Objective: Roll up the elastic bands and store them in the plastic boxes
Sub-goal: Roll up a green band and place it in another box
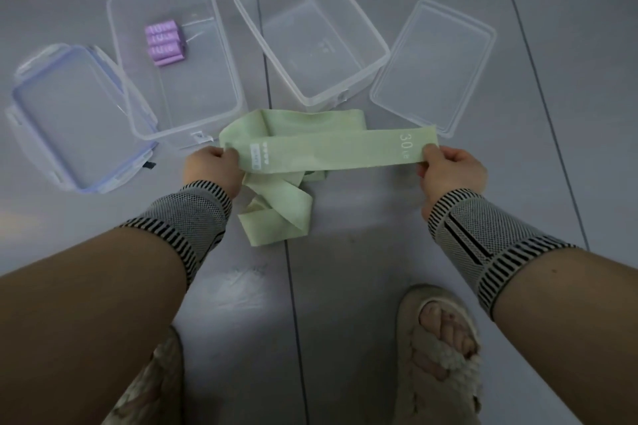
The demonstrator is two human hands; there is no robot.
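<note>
Two hands out over the grey floor (379, 252), and between them one green band (328, 150), stretched flat across the middle of the view. The left hand (214, 171) pinches it near the printed label, fingers curled round the edge; the right hand (452, 167) pinches the far end beside the "30" marking, thumb on top, fingers tucked under. The rest of the band hangs loose and lies in a crumpled heap on the floor just below the stretched part.

Around it: two clear plastic boxes, both open. The left box (221, 86) sits just beyond the left hand and holds the purple rolls (165, 43), stacked tight together near its far end — I make out about four, though the count is hard to be sure of. The right box (376, 41) sits beyond the band's middle, its near corner just behind the band's folded loop. Two lids as well: a blue-rimmed lid (20, 128) with clips, far left, touching the left box, and a plain clear lid (483, 55) to the right, its near corner close to the band's end.

Striped wrist sleeves, one on each forearm. Down low, one foot in a fuzzy slipper (438, 355) on the right; a second slipper (152, 383) shows partly behind the left arm.
</note>
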